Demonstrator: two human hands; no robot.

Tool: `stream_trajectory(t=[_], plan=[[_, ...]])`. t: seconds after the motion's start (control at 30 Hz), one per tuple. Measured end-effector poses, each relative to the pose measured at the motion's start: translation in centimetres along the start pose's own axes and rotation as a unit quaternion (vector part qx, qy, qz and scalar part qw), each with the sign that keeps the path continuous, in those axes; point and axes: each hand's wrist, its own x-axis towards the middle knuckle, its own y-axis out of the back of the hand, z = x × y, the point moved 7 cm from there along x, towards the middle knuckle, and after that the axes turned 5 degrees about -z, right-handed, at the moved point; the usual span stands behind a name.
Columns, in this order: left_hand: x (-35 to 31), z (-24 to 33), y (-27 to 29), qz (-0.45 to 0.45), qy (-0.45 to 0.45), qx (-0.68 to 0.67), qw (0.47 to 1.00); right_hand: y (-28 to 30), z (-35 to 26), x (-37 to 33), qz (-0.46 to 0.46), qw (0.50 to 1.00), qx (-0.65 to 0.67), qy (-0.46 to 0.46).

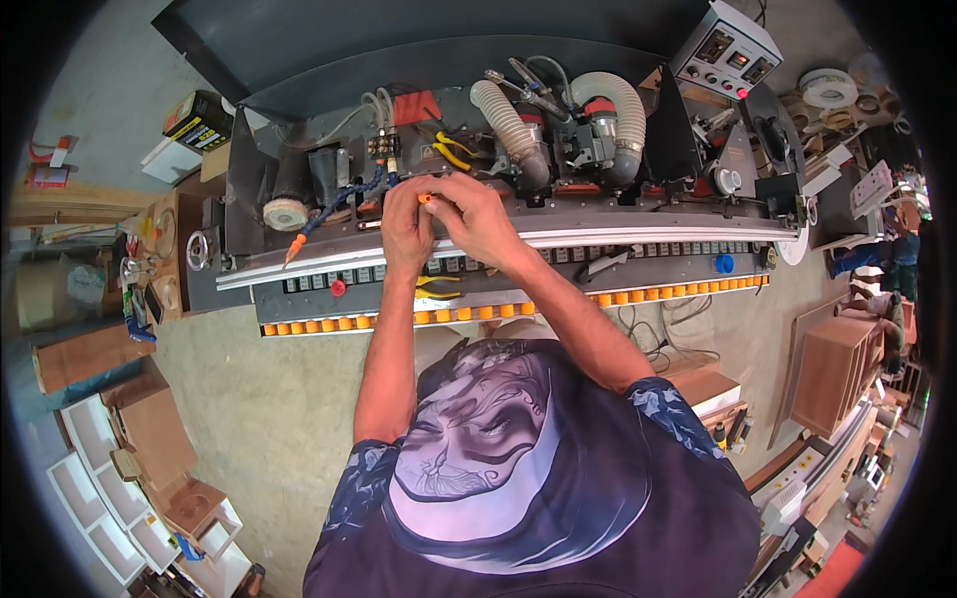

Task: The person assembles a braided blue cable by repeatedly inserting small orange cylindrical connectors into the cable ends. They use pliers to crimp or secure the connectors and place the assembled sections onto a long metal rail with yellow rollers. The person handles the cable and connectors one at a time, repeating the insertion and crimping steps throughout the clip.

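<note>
Both hands meet over the front rail of an edge-banding-like machine point(459, 261). My left hand point(407, 231) and my right hand point(475, 217) are closed, with a small orange piece point(427, 198) pinched at their fingertips. Much of that piece is hidden by the fingers. Left of them, a blue segmented hose point(337, 207) ends in an orange nozzle point(297, 245). Just behind the hands lie yellow-handled pliers point(453, 151). A second yellow-handled tool point(437, 288) rests on the machine's front ledge, below my wrists.
Two ribbed hoses point(511, 125) rise behind my right hand. A white control box point(729, 52) stands at the back right, and a round brush point(286, 213) sits at the left. Orange rollers point(464, 313) line the near edge. Cables point(663, 339) lie on the floor.
</note>
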Motion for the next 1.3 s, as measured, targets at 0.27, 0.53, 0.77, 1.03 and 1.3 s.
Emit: stream_trajectory(t=[0.27,0.53,0.77,1.03,1.3], plan=[[-1.0,-1.3,-0.1,0.006,0.003,0.026,1.000,-0.7,0.1,0.2,-0.055,0.998,-0.010,0.017],[-0.9,-1.1,-0.2,0.003,0.000,0.030,1.000,-1.2,1.1,0.0,-0.049,0.998,-0.031,-0.011],[-0.7,-0.8,-0.1,0.001,-0.001,0.040,0.999,-1.7,1.4,-0.2,-0.053,0.996,-0.073,-0.005],[-0.6,-0.9,0.4,0.028,0.010,0.040,0.999,-0.8,1.0,-0.3,-0.021,0.993,0.005,-0.120],[-1.0,-1.5,0.0,0.030,0.010,-0.005,0.999,0.5,5.4,-4.4,-0.039,0.937,0.139,-0.318]])
